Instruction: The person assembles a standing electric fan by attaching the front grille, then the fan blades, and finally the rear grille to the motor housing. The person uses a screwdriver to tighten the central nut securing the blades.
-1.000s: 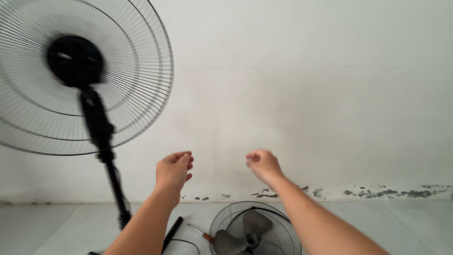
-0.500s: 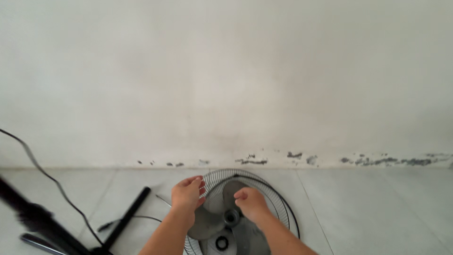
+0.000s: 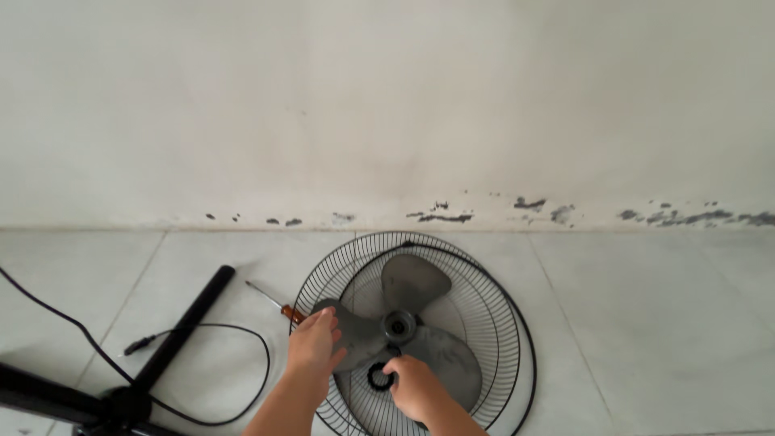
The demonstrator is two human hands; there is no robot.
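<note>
From the head camera, a grey three-bladed fan blade (image 3: 400, 327) lies flat, hub up, inside a black wire grille (image 3: 492, 315) on the pale tiled floor (image 3: 646, 323) by a stained white wall (image 3: 404, 105). The left hand (image 3: 313, 345) rests loosely spread on one blade; the right hand (image 3: 413, 386) pinches a small black ring (image 3: 378, 376). A screwdriver (image 3: 274, 303) lies nearby.

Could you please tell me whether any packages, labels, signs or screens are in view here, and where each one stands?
None can be seen: no package, label, sign or screen.
Fan blade: grey, three lobes, lying in the round black wire guard on the pale tiled floor; the left hand and right hand rest on it.
Screwdriver: thin shaft, brown handle, left of the guard.
</note>
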